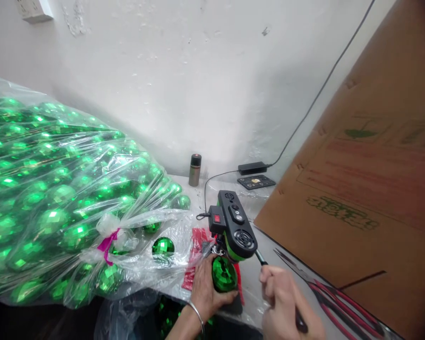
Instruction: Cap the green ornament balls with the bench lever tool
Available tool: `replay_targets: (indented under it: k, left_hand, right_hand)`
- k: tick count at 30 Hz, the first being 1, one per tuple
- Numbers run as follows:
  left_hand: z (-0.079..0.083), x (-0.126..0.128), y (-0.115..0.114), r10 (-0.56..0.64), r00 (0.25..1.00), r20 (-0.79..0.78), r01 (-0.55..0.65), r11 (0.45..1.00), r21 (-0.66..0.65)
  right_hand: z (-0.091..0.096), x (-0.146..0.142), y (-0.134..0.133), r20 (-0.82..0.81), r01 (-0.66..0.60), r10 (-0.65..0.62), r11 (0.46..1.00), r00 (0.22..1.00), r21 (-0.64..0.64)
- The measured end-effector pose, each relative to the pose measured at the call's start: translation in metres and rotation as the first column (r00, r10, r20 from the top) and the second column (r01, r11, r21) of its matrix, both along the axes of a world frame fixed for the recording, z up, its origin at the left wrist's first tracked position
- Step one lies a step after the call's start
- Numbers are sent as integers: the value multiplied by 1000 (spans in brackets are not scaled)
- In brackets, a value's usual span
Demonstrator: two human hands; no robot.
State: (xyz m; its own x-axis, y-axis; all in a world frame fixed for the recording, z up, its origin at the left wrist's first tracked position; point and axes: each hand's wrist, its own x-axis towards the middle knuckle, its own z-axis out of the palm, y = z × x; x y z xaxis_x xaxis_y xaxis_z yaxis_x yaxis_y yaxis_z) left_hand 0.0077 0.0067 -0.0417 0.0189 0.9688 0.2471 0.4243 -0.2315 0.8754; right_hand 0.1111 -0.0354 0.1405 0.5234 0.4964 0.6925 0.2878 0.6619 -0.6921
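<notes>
My left hand [206, 287] is wrapped round a shiny green faceted bauble [224, 275], pressed close under the head of a small black and green bench machine [238, 226]. A red switch shows on the machine's side box. My right hand [281, 302] is closed round the machine's lever [260, 258], whose dark end sticks out below the fist. Red cloth or plastic [189, 278] lies under the machine. Where the bauble meets the machine is partly hidden by the machine's head.
A large clear bag [62, 189] of green baubles, tied with a pink strip [108, 245], fills the left. A loose bauble [163, 247] lies nearby. Behind stand a dark can [195, 171], a power adapter [252, 167] and a phone [256, 182]. Pliers [340, 307] and a cardboard box [368, 174] are right.
</notes>
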Motion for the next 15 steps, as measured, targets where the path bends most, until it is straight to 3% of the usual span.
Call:
replay_targets:
  k: [2, 4, 7, 9, 11, 13, 15]
  left_hand:
    - [-11, -9, -11, 32, 999, -14, -32, 999, 44]
    - [-30, -24, -32, 61, 995, -79, -46, 982, 183]
    - [-60, -54, -72, 84, 959, -272, 57, 879, 473]
    - [-66, -74, -93, 167, 906, -389, 94, 816, 570]
    - [-50, -92, -98, 232, 855, -465, 117, 786, 607]
    - [-14, -108, -83, 241, 824, -513, 144, 785, 602]
    - [32, -126, -51, 283, 786, -550, 24, 874, 485]
  right_hand:
    - [15, 1, 1, -2, -45, 45, 999, 999, -12]
    - [18, 2, 1, 18, -59, 59, 998, 998, 3]
    - [9, 3, -2, 65, -63, 63, 998, 996, -4]
    - [1, 4, -4, 97, -63, 63, 998, 993, -8]
    - [-5, 4, -6, 116, -67, 68, 998, 991, -12]
    - [-8, 6, -7, 132, -69, 70, 997, 989, -16]
    - [-9, 7, -8, 152, -69, 71, 997, 986, -18]
